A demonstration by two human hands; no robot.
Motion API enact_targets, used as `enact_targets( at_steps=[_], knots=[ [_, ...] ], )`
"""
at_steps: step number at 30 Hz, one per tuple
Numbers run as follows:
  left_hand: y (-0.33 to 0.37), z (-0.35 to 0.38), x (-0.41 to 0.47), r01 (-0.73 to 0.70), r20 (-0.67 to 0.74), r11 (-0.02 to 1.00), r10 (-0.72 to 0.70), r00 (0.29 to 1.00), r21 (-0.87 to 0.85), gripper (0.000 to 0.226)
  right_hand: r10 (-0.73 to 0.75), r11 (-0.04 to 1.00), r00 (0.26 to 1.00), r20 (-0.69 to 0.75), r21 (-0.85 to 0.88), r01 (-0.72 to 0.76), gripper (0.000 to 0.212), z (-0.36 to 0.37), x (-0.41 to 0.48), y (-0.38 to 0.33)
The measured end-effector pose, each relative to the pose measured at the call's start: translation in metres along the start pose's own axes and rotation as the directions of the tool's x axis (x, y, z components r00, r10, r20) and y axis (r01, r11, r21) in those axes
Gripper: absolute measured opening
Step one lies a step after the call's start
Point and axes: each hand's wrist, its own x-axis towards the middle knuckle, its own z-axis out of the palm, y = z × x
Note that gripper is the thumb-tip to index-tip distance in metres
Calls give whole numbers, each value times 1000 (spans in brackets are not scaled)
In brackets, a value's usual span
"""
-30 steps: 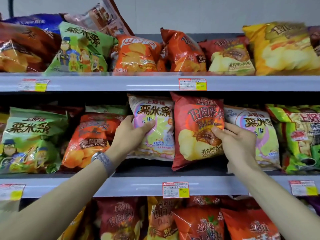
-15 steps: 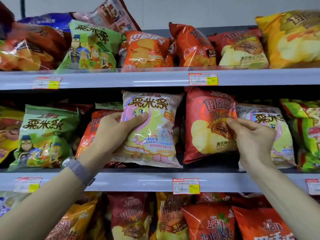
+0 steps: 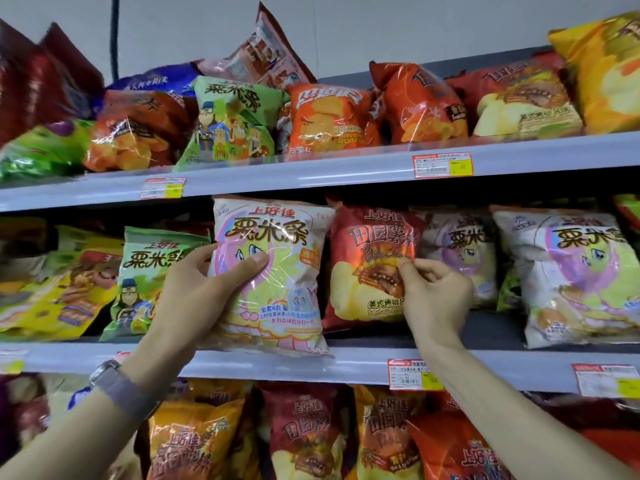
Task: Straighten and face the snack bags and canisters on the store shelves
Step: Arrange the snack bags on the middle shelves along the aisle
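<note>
Thumb and curled fingers of the left hand [image 3: 194, 292] clasp a pink-and-white bag [image 3: 277, 282] by its left edge. The thumb lies across the printed front, and the pack is upright and facing out on the middle shelf [image 3: 346, 367], its bottom seam overhanging the grey front rail. Just to its right stands a red potato-chip bag [image 3: 363, 258], its left edge tucked behind the held pack and its right edge pinched between the thumb and fingertips of the right hand [image 3: 436, 296], which reaches in from below. The shelving is grey metal with red-and-yellow price tags [image 3: 414, 374] clipped along the rails, set against a plain pale wall [image 3: 381, 26]. A green bag [image 3: 152, 268] leans just left of the left hand, with yellow packs slumped beyond it; a grey watch [image 3: 117, 382] sits on that wrist. Behind the right hand a second pink-and-white bag [image 3: 460, 244] is partly hidden, and a third pale bag [image 3: 575, 275] stands farther right. Orange, red and green packs lean at odd angles on the upper shelf [image 3: 311, 174]; more red and orange bags fill the row below.
</note>
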Motion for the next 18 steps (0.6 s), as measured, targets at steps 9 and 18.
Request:
enact_targets(
  at_steps=[9,18],
  knots=[
    [-11,5,-11,11,-30,1000,-12,999,-7,80,91,975,994,58,-206,-78,20,24,-18,-1],
    [-3,48,-12,-2,53,993,8,999,-116,72,37,993,940,339,-116,3,16,-25,-6,-18]
  ],
)
